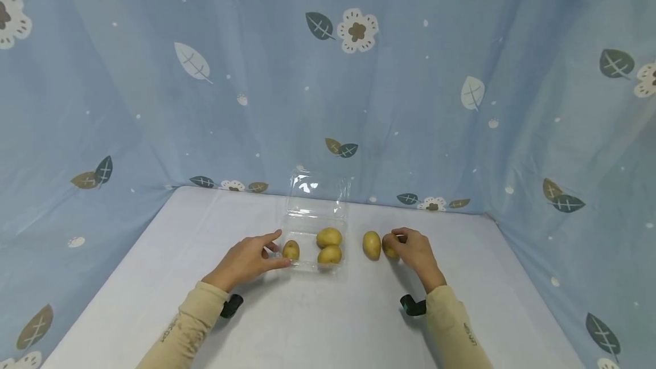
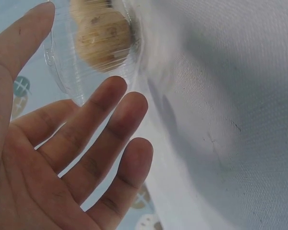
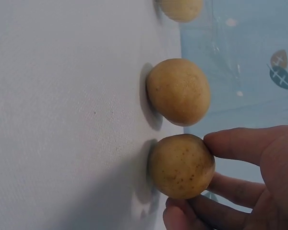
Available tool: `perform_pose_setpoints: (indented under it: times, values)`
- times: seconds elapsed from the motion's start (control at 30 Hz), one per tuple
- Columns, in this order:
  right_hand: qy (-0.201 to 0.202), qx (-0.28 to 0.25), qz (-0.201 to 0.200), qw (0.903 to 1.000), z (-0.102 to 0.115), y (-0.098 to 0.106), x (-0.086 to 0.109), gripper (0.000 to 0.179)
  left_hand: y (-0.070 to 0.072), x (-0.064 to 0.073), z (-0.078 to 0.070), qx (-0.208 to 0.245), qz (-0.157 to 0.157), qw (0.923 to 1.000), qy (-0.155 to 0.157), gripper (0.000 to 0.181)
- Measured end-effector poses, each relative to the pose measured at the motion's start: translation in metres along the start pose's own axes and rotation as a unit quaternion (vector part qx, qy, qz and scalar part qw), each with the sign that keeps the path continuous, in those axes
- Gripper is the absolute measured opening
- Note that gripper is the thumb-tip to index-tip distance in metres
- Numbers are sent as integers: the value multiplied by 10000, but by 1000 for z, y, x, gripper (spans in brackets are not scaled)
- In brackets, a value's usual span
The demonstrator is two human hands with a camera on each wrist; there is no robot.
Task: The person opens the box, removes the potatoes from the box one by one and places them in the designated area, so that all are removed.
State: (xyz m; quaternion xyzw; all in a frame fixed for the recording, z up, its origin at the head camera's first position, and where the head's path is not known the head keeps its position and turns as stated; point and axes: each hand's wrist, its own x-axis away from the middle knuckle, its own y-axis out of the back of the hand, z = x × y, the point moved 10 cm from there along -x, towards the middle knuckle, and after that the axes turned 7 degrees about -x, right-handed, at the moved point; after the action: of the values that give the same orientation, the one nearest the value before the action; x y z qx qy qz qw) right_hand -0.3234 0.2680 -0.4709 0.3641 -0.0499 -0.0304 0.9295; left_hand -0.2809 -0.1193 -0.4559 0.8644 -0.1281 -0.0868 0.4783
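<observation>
A clear plastic clamshell box [image 1: 303,233] lies with its lid [image 1: 318,195] raised at the back. Inside are a single potato [image 1: 291,250] at the left and two more at the right, one potato [image 1: 329,237] behind another potato [image 1: 329,254]. My left hand [image 1: 248,258] is at the box's left side, fingers spread and loosely bent, thumb by the front rim. Right of the box, my right hand [image 1: 416,250] grips a speckled potato [image 3: 182,166] between thumb and fingers, close over the table. Just left of it sits another potato [image 1: 371,245].
White cloth covers the table [image 1: 318,323]. A blue curtain [image 1: 256,101] with leaf and flower prints hangs behind and at both sides. Dark wrist-mounted devices show below the hands, one [image 1: 232,306] at the left, the other [image 1: 413,305] at the right.
</observation>
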Motion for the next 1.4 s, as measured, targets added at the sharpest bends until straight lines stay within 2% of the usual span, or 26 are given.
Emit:
perform_pose_setpoints:
  times: [0.33, 0.63, 1.0, 1.4]
  values:
    - [257, 25, -103, 9996, 3, 1, -2, 44, 1, 1, 0, 82, -4, 10000, -41, 85]
    - [236, -17, -77, 9997, 2, 1, -1, 43, -2, -1, 0, 54, 9, 10000, -63, 84]
    - [20, 58, -88, 9999, 0, 2, -2, 52, 0, -2, -1, 8, 52, 10000, -12, 85]
    - [-5, 25, -91, 10000, 1, 7, -1, 45, -1, -2, 2, 86, 18, 10000, -11, 85]
